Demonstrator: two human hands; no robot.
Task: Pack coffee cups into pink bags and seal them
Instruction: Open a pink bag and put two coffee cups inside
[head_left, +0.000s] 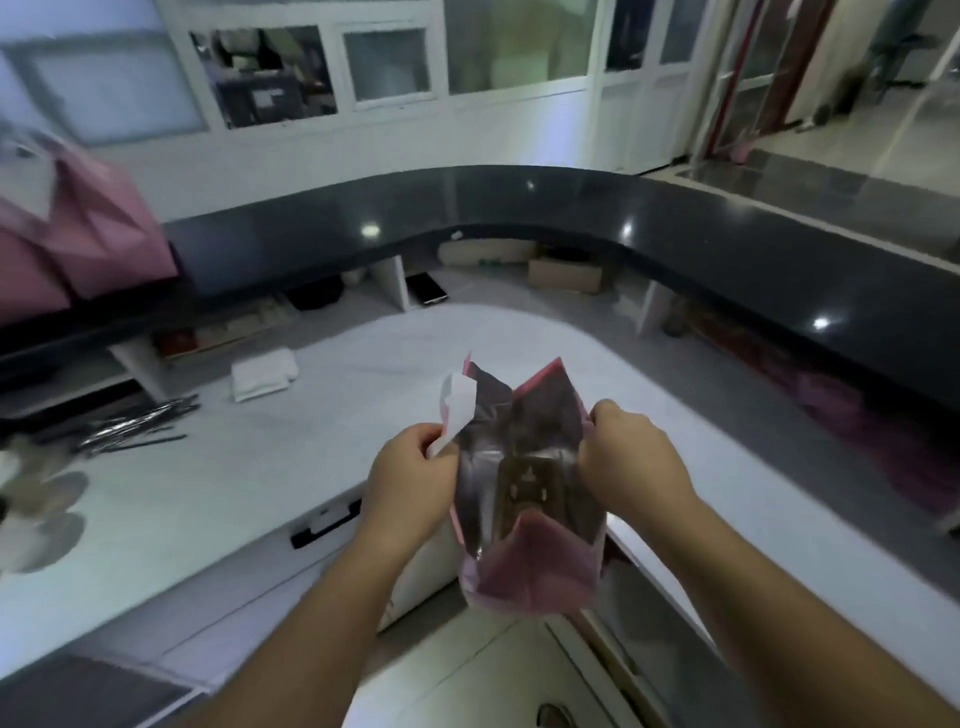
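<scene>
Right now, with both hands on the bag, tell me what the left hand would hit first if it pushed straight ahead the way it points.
Likely the white paper strip at the open pink bag's rim, right beside the left hand; depth is uncertain.

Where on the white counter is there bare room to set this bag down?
The open pink paper bag could go on the white counter, bare between the folded white cloth and the hands. The left end is crowded with shiny wrapped sticks.

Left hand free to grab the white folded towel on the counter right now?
Probably not: the left hand grips the pink bag rim, as does the right hand. The path to the towel looks open.
</scene>
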